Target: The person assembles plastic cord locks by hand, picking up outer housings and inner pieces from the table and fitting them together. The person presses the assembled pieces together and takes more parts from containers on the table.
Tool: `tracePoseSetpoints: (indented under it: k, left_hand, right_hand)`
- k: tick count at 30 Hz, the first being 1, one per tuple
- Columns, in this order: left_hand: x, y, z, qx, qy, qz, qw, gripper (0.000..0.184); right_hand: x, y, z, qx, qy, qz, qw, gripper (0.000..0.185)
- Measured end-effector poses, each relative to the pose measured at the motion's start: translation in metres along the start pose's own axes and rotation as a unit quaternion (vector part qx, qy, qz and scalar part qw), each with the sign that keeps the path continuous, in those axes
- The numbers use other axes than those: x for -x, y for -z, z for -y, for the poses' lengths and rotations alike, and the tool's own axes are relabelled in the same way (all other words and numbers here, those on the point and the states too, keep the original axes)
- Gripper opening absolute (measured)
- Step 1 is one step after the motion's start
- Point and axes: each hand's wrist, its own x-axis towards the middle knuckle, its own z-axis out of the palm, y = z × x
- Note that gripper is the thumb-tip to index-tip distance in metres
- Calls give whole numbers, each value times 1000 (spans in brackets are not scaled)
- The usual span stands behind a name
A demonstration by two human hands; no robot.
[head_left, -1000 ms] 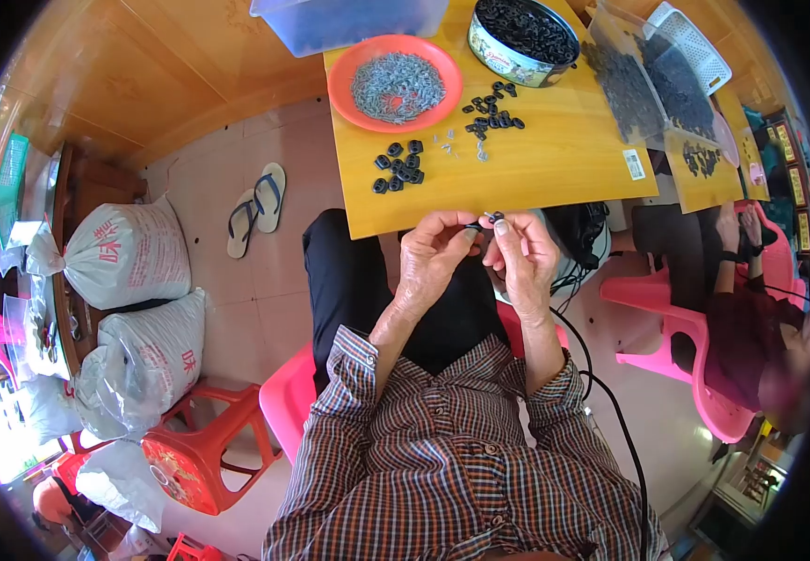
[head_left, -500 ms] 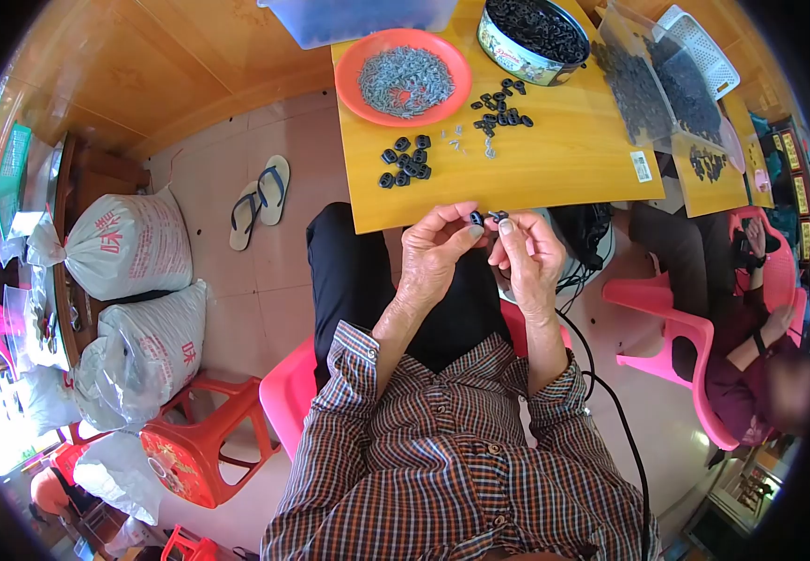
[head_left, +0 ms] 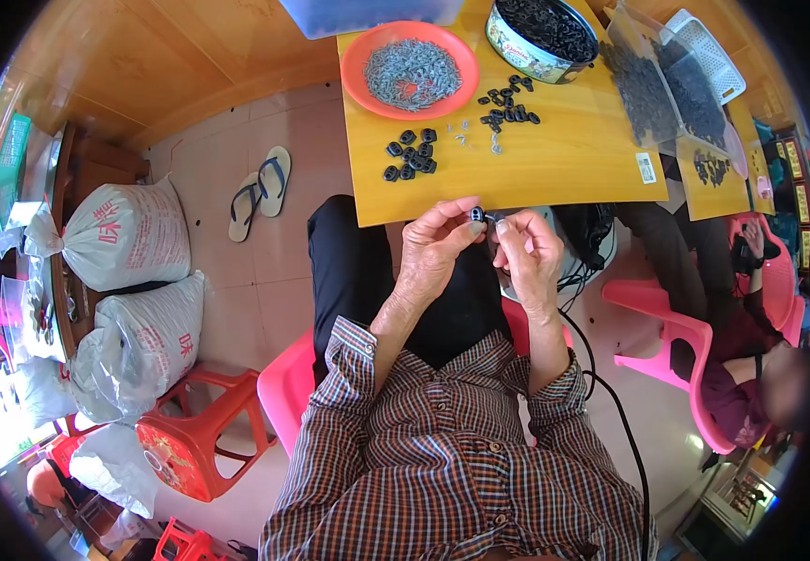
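Observation:
Just off the near edge of the table, my left hand (head_left: 431,252) pinches a small black cord lock body (head_left: 477,215) between thumb and fingers; two pale-rimmed holes show on it. My right hand (head_left: 528,254) is closed on a smaller black plastic piece (head_left: 492,217), mostly covered by the fingertips. The two pieces meet or nearly meet; I cannot tell whether they are joined. Beyond the left hand lies a group of black cord lock pieces (head_left: 411,155). Smaller black pieces (head_left: 510,105) are scattered to their right, with a few tiny silvery springs (head_left: 496,144) nearby.
On the yellow table (head_left: 564,173) stand an orange plate (head_left: 354,75) of small grey springs, a round tin (head_left: 528,64) of black parts, and clear boxes (head_left: 643,84). A person (head_left: 742,374) sits to the right on a pink chair (head_left: 658,318). White sacks (head_left: 134,234) stand left.
My left hand has turned its black piece so that the holes face me, and the right-hand piece is closer to it. The whole view has shifted slightly.

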Motion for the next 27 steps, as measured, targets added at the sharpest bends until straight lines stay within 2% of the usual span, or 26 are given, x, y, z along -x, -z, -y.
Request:
tracePoseSetpoints:
  k: [27]
  left_hand:
    - [0,4,2,-72,-45,26,996,32]
  right_hand:
    - [-1,1,-4,24,-13,30,999,11]
